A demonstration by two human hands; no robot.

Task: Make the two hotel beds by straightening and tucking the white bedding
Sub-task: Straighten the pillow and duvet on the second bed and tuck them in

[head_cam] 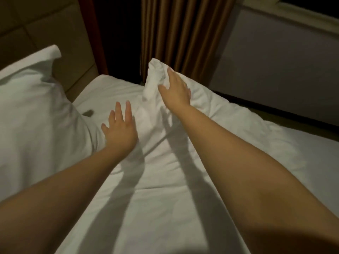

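**A:** Where is the bedding, and what have the hands got?

**B:** The white duvet [165,180] lies across the bed, and one bunched corner stands up at twelve o'clock. The right hand [177,88] is wrapped over that corner, with the thumb on the near side and the fingers curled round the far side. The left hand [119,130] is at nine o'clock, flat and spread, holding nothing, just beside the pillow [27,110].

**A:** How should this step be done well?

**B:** I'd draw the corner out toward one o'clock until it sits square. Meanwhile the flat left palm sweeps the creases toward nine, steadily, so nothing rucks up.

**A:** Is anything unclear?

**B:** I cannot tell whether the left palm touches the cloth. The small dark object [88,113] at ten o'clock of that hand is too blurred to name. The bed's near edge is cut off, and I can make out no second bed.
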